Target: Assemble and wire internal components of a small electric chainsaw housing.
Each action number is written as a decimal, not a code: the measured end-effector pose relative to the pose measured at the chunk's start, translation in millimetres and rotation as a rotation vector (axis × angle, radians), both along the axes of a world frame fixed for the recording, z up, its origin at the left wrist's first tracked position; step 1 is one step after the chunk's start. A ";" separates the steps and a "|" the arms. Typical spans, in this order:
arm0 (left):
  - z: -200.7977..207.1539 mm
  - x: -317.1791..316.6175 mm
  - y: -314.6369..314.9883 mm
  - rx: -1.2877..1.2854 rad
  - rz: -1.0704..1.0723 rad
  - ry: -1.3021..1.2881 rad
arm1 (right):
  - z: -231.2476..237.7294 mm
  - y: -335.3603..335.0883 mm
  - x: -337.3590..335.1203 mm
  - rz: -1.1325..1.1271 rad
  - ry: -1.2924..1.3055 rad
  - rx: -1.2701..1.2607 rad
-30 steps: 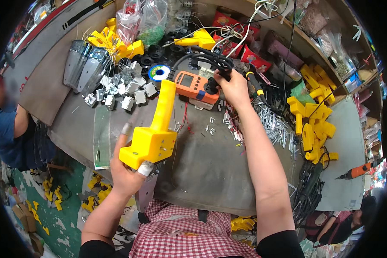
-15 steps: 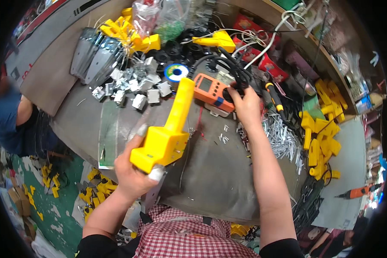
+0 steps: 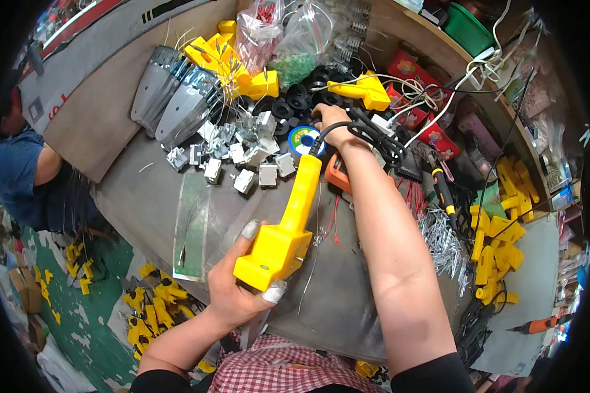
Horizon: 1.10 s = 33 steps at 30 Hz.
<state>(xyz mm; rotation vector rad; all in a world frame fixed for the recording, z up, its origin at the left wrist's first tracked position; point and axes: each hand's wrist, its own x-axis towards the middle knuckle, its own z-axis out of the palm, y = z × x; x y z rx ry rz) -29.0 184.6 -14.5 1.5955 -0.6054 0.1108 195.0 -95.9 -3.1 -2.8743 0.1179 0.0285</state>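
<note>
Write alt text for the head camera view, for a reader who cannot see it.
The left hand grips a long yellow plastic tool housing over a cluttered grey workbench, while the right hand reaches to the black cable at its far end. Small metal parts and more yellow housings lie around.

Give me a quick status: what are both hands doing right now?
Left hand grips yellow plastic tool body. Right hand at far end on its black cable. Orange meter under the right forearm.

Bare grey table [image 3: 347, 308] at the lower centre of the frame gives free passage. Upper centre is blocked by small metal boxes [image 3: 242, 157] and black cables [image 3: 373, 134]; metal pins [image 3: 442, 239] crowd the right
</note>
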 end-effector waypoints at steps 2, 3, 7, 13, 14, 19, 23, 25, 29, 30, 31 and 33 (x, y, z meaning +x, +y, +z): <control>-3.9 2.1 0.7 -0.006 0.009 0.041 | 4.3 12.4 -3.4 -0.055 -0.014 0.026; -6.0 3.0 1.1 -0.005 0.018 0.059 | 19.1 27.9 -20.4 -0.122 -0.174 0.031; -5.6 2.0 -0.5 -0.080 0.003 0.049 | 26.2 47.0 -124.0 0.078 -0.477 0.079; -5.3 7.8 -7.0 -0.081 -0.004 0.072 | 6.5 57.9 -258.0 0.082 -0.364 0.232; -5.2 9.2 -10.0 -0.075 -0.028 0.080 | -12.3 55.3 -264.2 0.041 -0.436 0.263; 2.1 2.7 -17.7 -0.193 0.014 0.153 | -27.7 48.2 -273.8 -0.056 -0.696 0.198; 7.1 1.0 -18.2 -0.173 0.065 0.191 | -7.0 31.1 -292.6 -0.178 -0.790 0.573; 3.8 3.6 -14.7 -0.113 0.061 0.129 | 0.7 15.8 -314.6 -0.335 -0.662 0.709; -0.5 5.2 -13.1 -0.122 0.041 0.110 | 7.9 14.2 -368.0 -0.276 -0.313 0.412; -0.8 5.7 -13.3 -0.123 0.038 0.106 | 8.7 17.3 -374.5 -0.278 -0.317 0.411; 0.1 4.2 -12.6 -0.121 0.039 0.107 | 10.4 21.1 -381.8 -0.323 -0.252 0.382; 2.0 1.9 -11.9 -0.112 0.041 0.103 | 12.1 25.0 -391.4 -0.391 -0.128 0.292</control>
